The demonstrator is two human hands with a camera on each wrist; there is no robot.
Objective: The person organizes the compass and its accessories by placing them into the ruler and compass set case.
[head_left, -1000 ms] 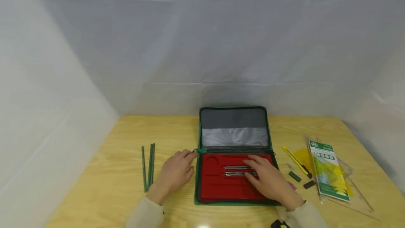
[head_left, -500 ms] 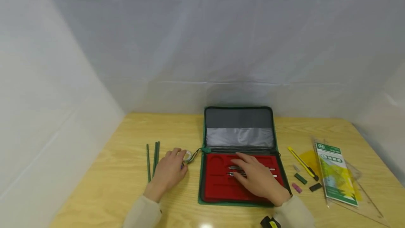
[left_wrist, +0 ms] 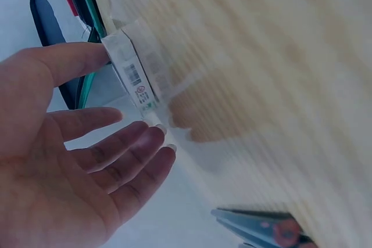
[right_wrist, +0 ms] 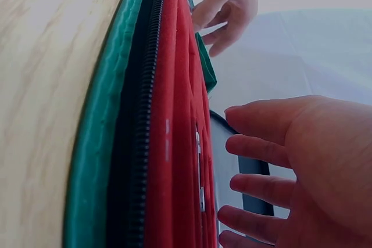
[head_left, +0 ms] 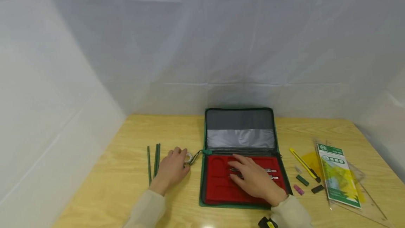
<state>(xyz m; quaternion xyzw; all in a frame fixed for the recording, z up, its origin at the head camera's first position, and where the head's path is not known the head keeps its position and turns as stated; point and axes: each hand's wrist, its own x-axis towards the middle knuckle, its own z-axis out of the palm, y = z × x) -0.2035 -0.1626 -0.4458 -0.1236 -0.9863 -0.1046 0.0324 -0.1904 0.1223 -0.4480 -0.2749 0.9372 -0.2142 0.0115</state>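
Note:
A green zip case [head_left: 239,119] lies unfolded, its red tray [head_left: 221,194] facing up. Several silver drawing instruments [head_left: 271,170] lie in the tray, partly hidden under my right hand [head_left: 253,180]. That hand is above the tray with fingers apart, holding nothing in the right wrist view. Left of the case, my left hand [head_left: 172,170] is beside a small round white item [head_left: 188,157], whose kind I cannot tell. In the left wrist view this item [left_wrist: 131,68] bears a barcode label; the thumb appears to touch it, and the other fingers are loosely extended.
Several green pencils [head_left: 157,157] lie left of the left hand. On the right are a yellow utility knife [head_left: 303,164], a green block [head_left: 302,180], a dark block [head_left: 317,189], a purple piece [head_left: 299,189] and a green-and-white packet [head_left: 340,177] over clear set squares.
My left hand has moved left from the case's strap, and the round white item has come into view beside it. The right hand has shifted slightly left over the instruments.

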